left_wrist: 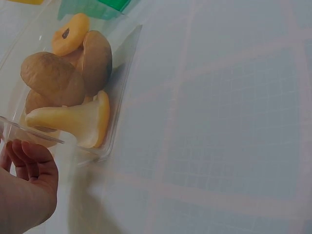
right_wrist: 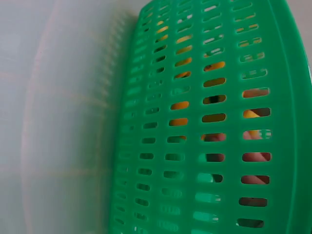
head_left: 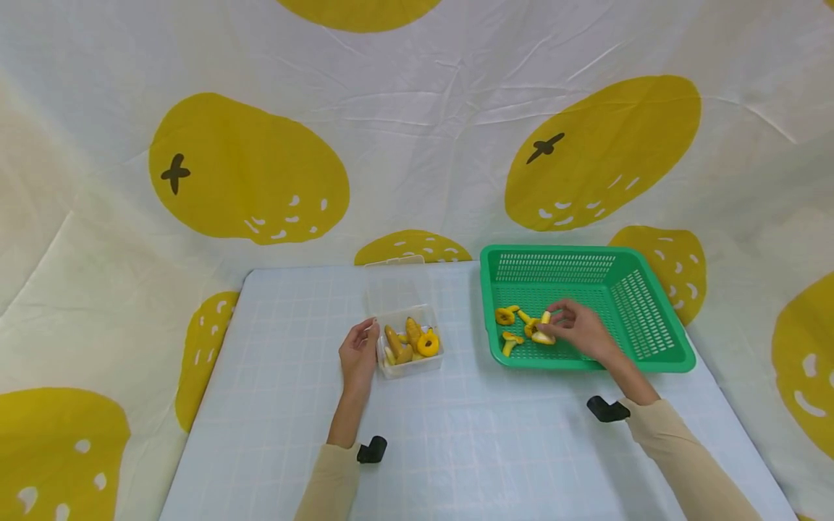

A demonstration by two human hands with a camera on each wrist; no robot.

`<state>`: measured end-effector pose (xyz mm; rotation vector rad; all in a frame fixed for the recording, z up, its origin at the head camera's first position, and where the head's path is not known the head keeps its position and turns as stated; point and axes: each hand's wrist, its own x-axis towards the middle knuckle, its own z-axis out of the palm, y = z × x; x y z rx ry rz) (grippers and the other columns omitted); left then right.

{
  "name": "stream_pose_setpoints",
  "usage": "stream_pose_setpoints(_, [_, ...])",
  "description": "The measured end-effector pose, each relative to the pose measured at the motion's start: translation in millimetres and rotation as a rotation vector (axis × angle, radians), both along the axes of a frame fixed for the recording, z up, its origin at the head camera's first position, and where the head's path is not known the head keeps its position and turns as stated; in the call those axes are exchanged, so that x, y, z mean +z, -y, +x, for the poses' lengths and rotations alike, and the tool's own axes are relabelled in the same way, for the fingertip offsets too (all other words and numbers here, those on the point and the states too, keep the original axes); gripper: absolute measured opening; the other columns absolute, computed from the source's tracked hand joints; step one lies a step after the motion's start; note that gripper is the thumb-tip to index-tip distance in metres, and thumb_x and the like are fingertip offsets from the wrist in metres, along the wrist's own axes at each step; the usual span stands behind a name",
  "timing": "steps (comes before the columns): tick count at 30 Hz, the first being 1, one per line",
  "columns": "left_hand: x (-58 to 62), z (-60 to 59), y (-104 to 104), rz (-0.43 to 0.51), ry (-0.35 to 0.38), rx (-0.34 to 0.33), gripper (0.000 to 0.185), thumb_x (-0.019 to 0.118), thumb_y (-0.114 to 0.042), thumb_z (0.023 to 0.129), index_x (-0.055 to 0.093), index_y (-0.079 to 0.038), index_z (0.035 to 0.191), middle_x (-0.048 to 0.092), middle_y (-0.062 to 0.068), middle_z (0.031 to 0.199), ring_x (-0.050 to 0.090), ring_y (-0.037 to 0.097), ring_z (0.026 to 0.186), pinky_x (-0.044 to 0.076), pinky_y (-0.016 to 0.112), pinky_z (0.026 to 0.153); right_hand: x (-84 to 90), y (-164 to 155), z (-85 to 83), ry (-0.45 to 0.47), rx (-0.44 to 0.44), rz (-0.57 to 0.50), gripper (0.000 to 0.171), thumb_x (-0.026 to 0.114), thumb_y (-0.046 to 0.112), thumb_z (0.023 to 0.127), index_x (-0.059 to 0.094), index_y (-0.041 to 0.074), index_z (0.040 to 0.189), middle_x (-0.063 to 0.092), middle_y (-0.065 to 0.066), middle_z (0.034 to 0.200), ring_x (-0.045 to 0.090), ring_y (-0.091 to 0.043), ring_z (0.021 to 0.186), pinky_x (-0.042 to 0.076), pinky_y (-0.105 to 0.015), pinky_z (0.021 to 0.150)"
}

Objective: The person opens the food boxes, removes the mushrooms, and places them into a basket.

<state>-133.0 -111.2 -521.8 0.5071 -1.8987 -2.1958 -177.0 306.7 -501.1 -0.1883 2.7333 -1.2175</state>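
Observation:
In the head view, my right hand (head_left: 582, 331) reaches into the green basket (head_left: 658, 354) and pinches a yellow mushroom (head_left: 542, 338) between thumb and fingers. Several other yellow mushrooms (head_left: 511, 343) lie close by on the basket's left side. My left hand (head_left: 359, 354) holds the left edge of a clear plastic box (head_left: 410, 370), its fingers curled at the rim. Brown and yellow mushrooms (left_wrist: 52, 79) fill the box, including a pale-stemmed one (left_wrist: 73, 122) near the fingers in the left wrist view. The basket's slotted wall (right_wrist: 195, 146) mostly hides my right hand in the right wrist view.
The box's clear lid (head_left: 394, 284) stands open at its far side. A pale checked cloth (head_left: 456, 441) covers the table. Behind it hangs a white curtain (head_left: 423, 145) with large yellow fruit prints. The basket stands to the right of the box.

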Motion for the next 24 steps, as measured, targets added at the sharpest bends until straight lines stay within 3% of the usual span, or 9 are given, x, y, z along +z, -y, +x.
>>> stream_pose_setpoints(7, [-1.1, 0.1, -0.3, -0.002, -0.007, -0.002, 0.03, 0.067, -0.008, 0.1, 0.065, 0.011, 0.124, 0.063, 0.002, 0.089, 0.051, 0.007, 0.067, 0.042, 0.017, 0.052, 0.3, 1.0, -3.0, 0.073, 0.036, 0.149, 0.044, 0.079, 0.028, 0.092, 0.063, -0.005, 0.117, 0.072, -0.019, 0.101, 0.068, -0.033, 0.091, 0.052, -0.04, 0.071])
stream_pose_setpoints(15, [0.4, -0.4, 0.1, -0.024, 0.021, -0.004, 0.03, 0.067, -0.01, 0.101, 0.065, 0.009, 0.124, 0.063, 0.004, 0.092, 0.052, 0.009, 0.069, 0.043, 0.017, 0.054, 0.2, 4.9, -4.3, 0.18, 0.055, 0.166, 0.044, 0.076, 0.024, 0.094, 0.062, -0.011, 0.116, 0.07, -0.024, 0.101, 0.068, -0.029, 0.083, 0.055, -0.04, 0.07])
stream_pose_setpoints(20, [-25.0, -9.5, 1.6, -0.018, 0.033, 0.011, 0.031, 0.069, -0.018, 0.101, 0.068, 0.001, 0.125, 0.063, -0.001, 0.093, 0.052, 0.01, 0.073, 0.042, 0.017, 0.054, -1.6, 6.4, -4.8, 0.209, 0.037, 0.169, 0.046, 0.072, 0.023, 0.097, 0.059, -0.014, 0.121, 0.069, -0.028, 0.104, 0.069, -0.027, 0.08, 0.056, -0.04, 0.069])
stream_pose_setpoints(24, [-36.1, -13.9, 1.6, -0.022, 0.03, 0.031, 0.032, 0.069, -0.021, 0.101, 0.068, -0.001, 0.125, 0.064, -0.001, 0.094, 0.053, 0.011, 0.075, 0.042, 0.016, 0.056, 2.8, 11.0, -3.0, 0.138, 0.001, 0.176, 0.046, 0.069, 0.023, 0.1, 0.058, -0.015, 0.123, 0.068, -0.03, 0.104, 0.069, -0.032, 0.082, 0.055, -0.041, 0.066])
